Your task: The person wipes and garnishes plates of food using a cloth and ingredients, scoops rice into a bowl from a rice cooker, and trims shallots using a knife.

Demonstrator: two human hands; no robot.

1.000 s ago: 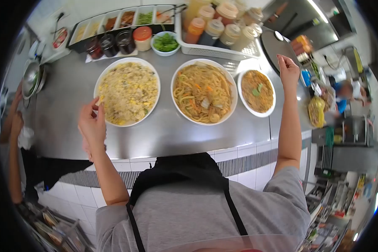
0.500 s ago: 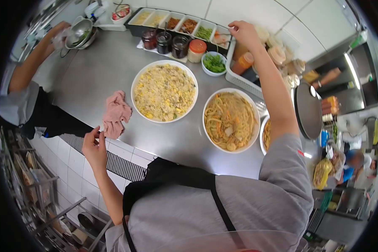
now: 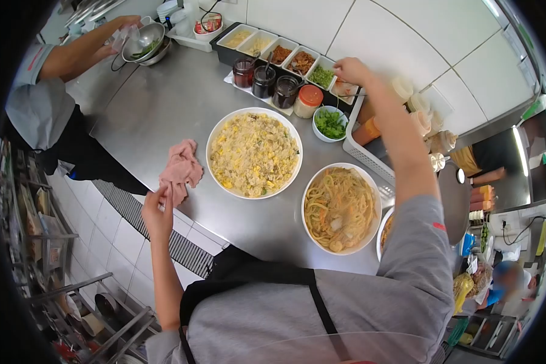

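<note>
My right hand (image 3: 353, 71) is stretched to the back, its fingers bunched downward at the tub of chopped green onion (image 3: 321, 76). What lies between those fingertips is hidden. Beside it, the end tub (image 3: 344, 91) holds a utensil with a thin handle. My left hand (image 3: 157, 212) hangs at the counter's front edge, thumb and fingers drawn together by the crumpled pink cloth (image 3: 181, 170); whether they grip it is unclear. Between my arms sit a white bowl of egg fried rice (image 3: 253, 153) and a white bowl of noodles (image 3: 341, 209).
A dish (image 3: 382, 233) shows partly beneath my right arm. Dark jars (image 3: 264, 80), a red-lidded jar (image 3: 308, 101) and a bowl of green leaves (image 3: 330, 124) line the back. A white basket (image 3: 370, 159) holds bottles. At left, a co-worker's hands (image 3: 118, 30) are near a metal bowl (image 3: 145, 48).
The view has shifted, so the counter appears lower. My right hand has gone from above the end tub leftward to the green onion tub. My left hand is closer to the cloth.
</note>
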